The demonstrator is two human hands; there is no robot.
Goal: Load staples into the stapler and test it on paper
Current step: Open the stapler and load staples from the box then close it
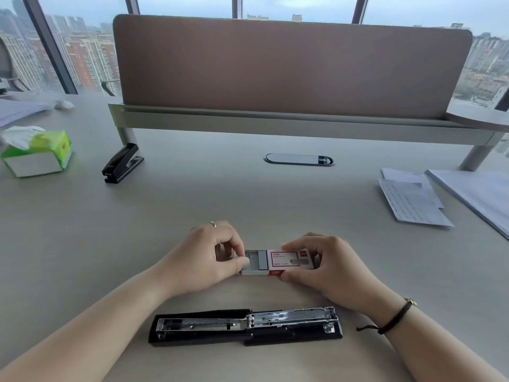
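Observation:
A black stapler (pixel 245 326) lies flat on the desk near me, folded wide open with its metal staple channel bare. Just beyond it sits a small red-and-white staple box (pixel 286 261), its inner tray (pixel 254 261) slid out to the left with grey staple strips showing. My left hand (pixel 203 260) pinches the tray's left end between thumb and fingers. My right hand (pixel 327 267) grips the box sleeve from the right, thumb on the near edge and fingers on the far edge.
A second black stapler (pixel 122 164), closed, stands at the back left beside a green tissue box (pixel 37 153). Sheets of paper (pixel 413 199) and a larger paper stack (pixel 479 194) lie at the right. A pink divider panel (pixel 292 67) and a cable grommet (pixel 298 159) sit behind.

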